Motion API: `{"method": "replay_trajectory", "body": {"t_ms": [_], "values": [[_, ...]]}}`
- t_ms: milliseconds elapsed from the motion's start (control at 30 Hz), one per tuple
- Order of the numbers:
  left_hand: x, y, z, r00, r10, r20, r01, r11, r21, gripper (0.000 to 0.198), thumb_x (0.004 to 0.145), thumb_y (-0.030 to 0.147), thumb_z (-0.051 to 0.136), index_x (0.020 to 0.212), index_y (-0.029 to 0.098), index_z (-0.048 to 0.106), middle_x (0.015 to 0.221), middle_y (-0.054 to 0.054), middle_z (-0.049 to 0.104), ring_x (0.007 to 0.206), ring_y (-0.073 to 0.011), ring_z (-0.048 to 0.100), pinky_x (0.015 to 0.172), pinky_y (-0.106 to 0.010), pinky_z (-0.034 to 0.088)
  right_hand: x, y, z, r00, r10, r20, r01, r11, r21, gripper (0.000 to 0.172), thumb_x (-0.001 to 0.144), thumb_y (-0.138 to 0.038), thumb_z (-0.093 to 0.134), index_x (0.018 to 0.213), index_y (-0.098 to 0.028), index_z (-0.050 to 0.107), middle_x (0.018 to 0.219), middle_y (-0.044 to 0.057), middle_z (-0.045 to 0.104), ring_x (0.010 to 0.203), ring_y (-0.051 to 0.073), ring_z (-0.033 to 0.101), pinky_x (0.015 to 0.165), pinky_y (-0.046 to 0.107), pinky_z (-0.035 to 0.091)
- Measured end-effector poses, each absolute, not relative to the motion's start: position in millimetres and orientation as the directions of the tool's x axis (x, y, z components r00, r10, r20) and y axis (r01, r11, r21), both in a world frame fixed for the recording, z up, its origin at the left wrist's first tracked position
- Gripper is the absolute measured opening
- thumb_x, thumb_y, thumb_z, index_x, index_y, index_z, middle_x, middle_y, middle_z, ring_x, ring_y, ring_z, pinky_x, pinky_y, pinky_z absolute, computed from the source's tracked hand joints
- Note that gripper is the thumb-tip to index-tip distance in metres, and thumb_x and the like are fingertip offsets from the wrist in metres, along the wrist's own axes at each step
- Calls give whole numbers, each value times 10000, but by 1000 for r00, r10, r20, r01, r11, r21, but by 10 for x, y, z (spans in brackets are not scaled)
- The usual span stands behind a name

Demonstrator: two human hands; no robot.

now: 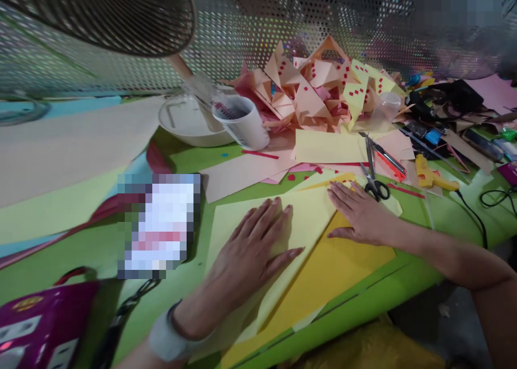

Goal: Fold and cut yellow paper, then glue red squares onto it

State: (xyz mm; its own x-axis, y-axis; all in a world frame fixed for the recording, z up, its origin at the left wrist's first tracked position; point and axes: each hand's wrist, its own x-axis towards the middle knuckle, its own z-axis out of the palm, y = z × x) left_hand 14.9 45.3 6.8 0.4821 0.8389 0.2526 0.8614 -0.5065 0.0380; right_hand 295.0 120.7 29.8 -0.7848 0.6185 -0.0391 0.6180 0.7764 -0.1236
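Note:
My left hand (258, 242) lies flat on a pale yellow sheet of paper (309, 210), fingers stretched out and the thumb apart. Under that sheet, and showing along its right side, is a deeper yellow sheet (323, 274). My right hand (359, 215) rests flat across the right edge of the pale sheet and the deeper yellow one, its fingers pointing left. Just beyond the right hand lie black-handled scissors (376, 188), partly spread, beside an orange-red cutter knife (390, 161).
A phone (165, 223) lies left of the paper, near a purple power strip (52, 318). Behind stand a white cup (244, 122), a fan (121, 19) and a heap of folded paper (307, 91) with red diamonds. A yellow glue gun (434, 176) is at right.

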Motion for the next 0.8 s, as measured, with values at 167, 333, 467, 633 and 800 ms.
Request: {"method": "replay_trajectory", "body": {"t_ms": [167,333,467,633,800], "values": [[144,455,74,485,844,228,860,-508,49,806,950,678,311,1508,96,351,1552,-225,388,1456,-362,330,1162,-531,337,2990,1266,301,-733,680,-25,679,728,-91,1032,892,-788,175,1537,15,243,1595,241,209,1523,312,153,1245,565,54],[152,460,86,466,856,223,866,-493,82,798,951,681,298,1485,96,397,1548,-215,402,1452,-360,337,1159,-529,344,2998,1303,332,-661,748,-55,750,659,-54,1119,860,-823,131,1508,78,271,1580,291,203,1513,357,160,1239,568,50],[182,471,135,457,867,196,869,-483,108,795,952,684,283,1468,95,417,1530,-212,430,1456,-357,330,1165,-538,334,3010,1326,347,-634,771,-60,773,633,-40,1127,867,-816,132,1495,109,273,1574,318,195,1508,377,166,1236,567,55],[214,511,216,448,878,167,873,-470,127,729,992,610,241,1447,79,446,1504,-218,464,1444,-339,358,1165,-521,340,3039,1374,354,-651,756,-69,759,648,-59,1089,875,-811,174,1520,64,256,1582,303,201,1511,377,159,1227,587,73],[223,556,290,451,884,122,877,-464,122,563,1037,434,220,1429,130,486,1507,-164,484,1431,-298,392,1161,-479,346,3082,1450,339,-717,692,-83,697,713,-79,1009,909,-770,180,1564,-2,156,1610,252,162,1524,340,127,1225,599,22]]}}
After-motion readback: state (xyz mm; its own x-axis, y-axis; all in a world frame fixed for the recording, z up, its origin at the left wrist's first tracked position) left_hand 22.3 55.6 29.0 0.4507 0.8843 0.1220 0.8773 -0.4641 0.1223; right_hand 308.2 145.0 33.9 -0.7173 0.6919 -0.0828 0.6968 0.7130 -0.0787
